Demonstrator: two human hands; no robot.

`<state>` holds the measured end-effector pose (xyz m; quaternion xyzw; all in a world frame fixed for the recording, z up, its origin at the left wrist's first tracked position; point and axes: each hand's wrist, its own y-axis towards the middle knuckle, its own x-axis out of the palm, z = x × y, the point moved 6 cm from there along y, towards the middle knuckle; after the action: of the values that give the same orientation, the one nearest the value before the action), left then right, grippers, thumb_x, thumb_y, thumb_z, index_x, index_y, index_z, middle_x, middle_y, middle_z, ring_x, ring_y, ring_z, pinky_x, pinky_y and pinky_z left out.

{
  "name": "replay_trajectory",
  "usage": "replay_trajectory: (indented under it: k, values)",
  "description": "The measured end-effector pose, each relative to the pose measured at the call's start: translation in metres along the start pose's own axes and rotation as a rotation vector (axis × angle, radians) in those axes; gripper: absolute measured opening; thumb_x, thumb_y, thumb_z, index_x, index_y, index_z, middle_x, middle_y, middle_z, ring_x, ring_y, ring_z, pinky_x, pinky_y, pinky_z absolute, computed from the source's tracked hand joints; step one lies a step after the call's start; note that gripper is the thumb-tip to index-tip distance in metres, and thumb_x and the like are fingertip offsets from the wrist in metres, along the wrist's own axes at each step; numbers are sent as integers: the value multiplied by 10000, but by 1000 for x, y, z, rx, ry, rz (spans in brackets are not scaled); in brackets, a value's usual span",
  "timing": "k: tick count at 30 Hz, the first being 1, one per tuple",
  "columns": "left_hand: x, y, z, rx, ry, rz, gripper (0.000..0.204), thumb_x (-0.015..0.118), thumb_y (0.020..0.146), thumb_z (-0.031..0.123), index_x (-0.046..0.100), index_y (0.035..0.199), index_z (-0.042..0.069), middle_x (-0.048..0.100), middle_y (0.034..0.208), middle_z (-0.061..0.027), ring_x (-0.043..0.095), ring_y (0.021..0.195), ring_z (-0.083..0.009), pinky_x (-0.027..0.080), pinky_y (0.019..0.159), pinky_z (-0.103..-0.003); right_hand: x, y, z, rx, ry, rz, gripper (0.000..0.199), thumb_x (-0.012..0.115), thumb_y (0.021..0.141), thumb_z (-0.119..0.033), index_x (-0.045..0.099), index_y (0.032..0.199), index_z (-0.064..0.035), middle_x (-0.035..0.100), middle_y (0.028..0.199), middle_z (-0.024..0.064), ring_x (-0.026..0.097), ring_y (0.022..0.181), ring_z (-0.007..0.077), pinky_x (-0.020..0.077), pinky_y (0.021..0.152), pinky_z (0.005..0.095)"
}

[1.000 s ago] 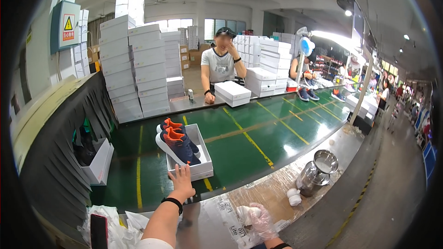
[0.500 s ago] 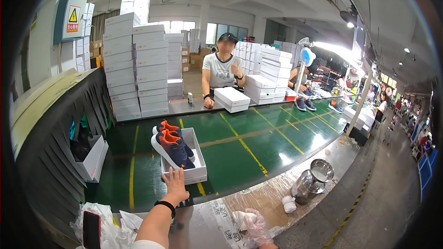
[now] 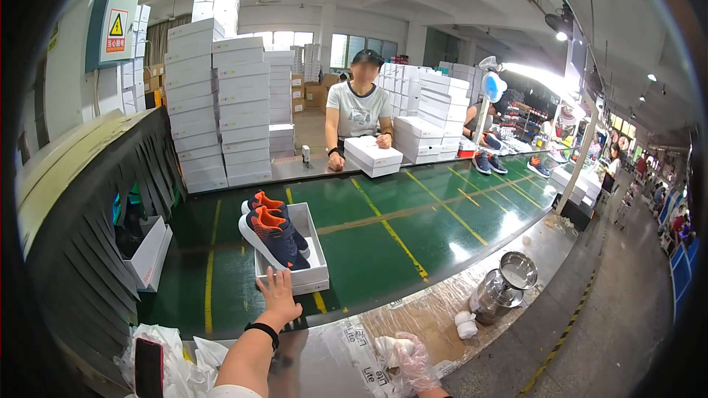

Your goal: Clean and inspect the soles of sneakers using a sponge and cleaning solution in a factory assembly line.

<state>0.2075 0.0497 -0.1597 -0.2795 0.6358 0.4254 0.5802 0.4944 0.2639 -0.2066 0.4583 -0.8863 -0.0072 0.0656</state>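
Shoebox (image 3: 311, 282) rests on green belt (image 3: 361, 262) opposite stacked boxes (image 3: 245, 114), left fingers (image 3: 272, 281) spread, right fingers (image 3: 416, 352) clutching wad (image 3: 389, 351)

Shoebox (image 3: 310, 282): white, open-topped, near wall at the left hand's (image 3: 279, 298) fingertips. Sneakers (image 3: 271, 237): one pair, navy, orange-lined, white-soled; tilted in box, beyond those fingers. Wad (image 3: 394, 349): white, within the right hand's (image 3: 415, 365) fingers.

Green belt (image 3: 361, 247), yellow cross-lines (image 3: 391, 231); on it an open white shoebox (image 3: 301, 285), a second white box (image 3: 152, 252) by dark strip curtain (image 3: 81, 258), dark shoes (image 3: 482, 163) farther along. Near worktop (image 3: 313, 357): metal, part covered by filmed cardboard (image 3: 417, 317); steel vessel (image 3: 493, 301), white wad (image 3: 465, 325) beside it, crumpled white sheets (image 3: 181, 365) at left. Far worktop (image 3: 286, 169): closed white box (image 3: 376, 158), stacked boxes (image 3: 419, 149).
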Motion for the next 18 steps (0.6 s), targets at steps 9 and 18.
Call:
replay_trajectory:
  k: [9, 18]
  values:
    - [-4, -4, -4, -56, -73, 13, 983, 718, 640, 358, 224, 1447, 89, 304, 1363, -163, 129, 1386, -402, 88, 1061, -699, -1, -1, 15, -1, 96, -13, 319, 637, 882, -98, 533, 1171, -13, 607, 922, 38, 571, 776, 88, 498, 696, 237]
    - [0, -9, -13, -42, -103, 136, 918, 734, 628, 327, 310, 1410, 99, 359, 1311, -163, 179, 1368, -400, 101, 1052, -709, 0, -4, 2, -16, 67, 12, 304, 626, 884, -89, 532, 1163, -16, 596, 905, 18, 568, 786, 81, 495, 708, 230]
